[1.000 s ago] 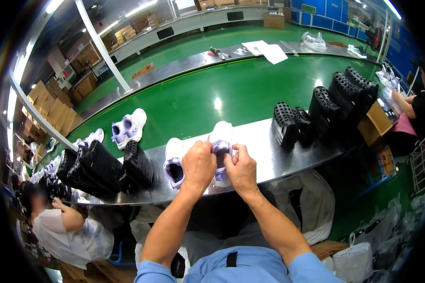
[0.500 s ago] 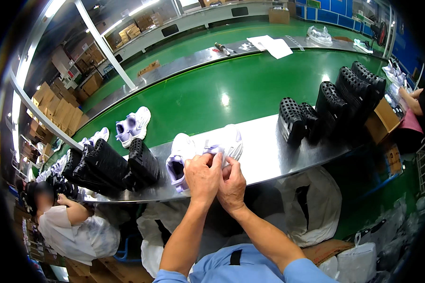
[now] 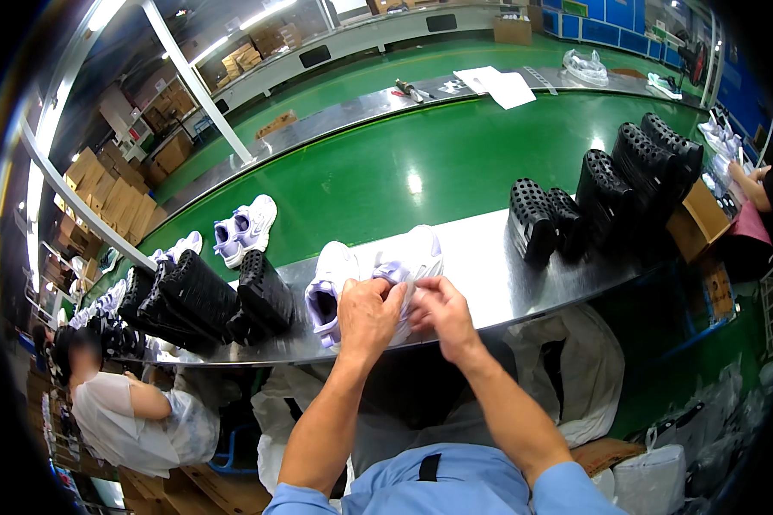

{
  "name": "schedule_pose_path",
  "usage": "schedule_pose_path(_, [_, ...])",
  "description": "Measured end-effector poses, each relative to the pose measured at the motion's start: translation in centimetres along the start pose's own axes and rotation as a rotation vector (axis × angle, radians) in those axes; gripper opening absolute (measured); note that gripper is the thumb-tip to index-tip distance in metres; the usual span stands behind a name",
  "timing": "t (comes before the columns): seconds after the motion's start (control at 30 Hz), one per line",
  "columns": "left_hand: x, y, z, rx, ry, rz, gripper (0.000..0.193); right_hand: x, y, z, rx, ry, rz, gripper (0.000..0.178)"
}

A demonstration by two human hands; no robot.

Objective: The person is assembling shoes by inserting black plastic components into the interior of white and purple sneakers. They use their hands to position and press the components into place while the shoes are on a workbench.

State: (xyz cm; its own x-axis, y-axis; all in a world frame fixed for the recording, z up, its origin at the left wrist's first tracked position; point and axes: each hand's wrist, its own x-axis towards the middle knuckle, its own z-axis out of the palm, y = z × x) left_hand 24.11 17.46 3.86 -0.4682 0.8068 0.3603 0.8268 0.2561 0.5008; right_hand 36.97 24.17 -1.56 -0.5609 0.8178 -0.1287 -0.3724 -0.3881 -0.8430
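A pair of white-and-lilac sneakers stands before me on the metal bench edge. The left sneaker (image 3: 333,264) has its dark opening towards me, with neither hand holding it. My left hand (image 3: 368,319) is closed on the right sneaker (image 3: 427,247), over its collar and tongue; the fingertips are partly hidden. My right hand (image 3: 447,319) is at that sneaker's right side, its fingers bent and somewhat apart, with nothing plainly held. Part of the right sneaker is covered by my hands.
Black perforated shoe-shaped forms stand left (image 3: 199,296) and right (image 3: 605,193) along the metal bench (image 3: 481,292). Another sneaker pair (image 3: 247,230) sits on the green conveyor surface (image 3: 343,180). A person (image 3: 146,416) sits at left; another person's arm (image 3: 751,184) shows at far right.
My right hand has moved slightly right, away from my left fingers, and its fingers have spread. My left hand stays on the right sneaker. The seated person's arm has lowered.
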Motion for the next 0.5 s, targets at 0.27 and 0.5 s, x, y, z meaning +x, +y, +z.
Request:
schedule_pose_path(0.27, [-0.3, 0.8, -0.2, -0.151, 0.018, -0.151, 0.035, 7.2, -9.4, 0.4, -0.178, -0.089, 0.241, 0.038])
schedule_pose_path(0.5, [-0.6, 0.1, -0.1, -0.214, 0.048, -0.175, 0.034, 8.5, -9.3, 0.2, -0.036, -0.320, 0.349, 0.024])
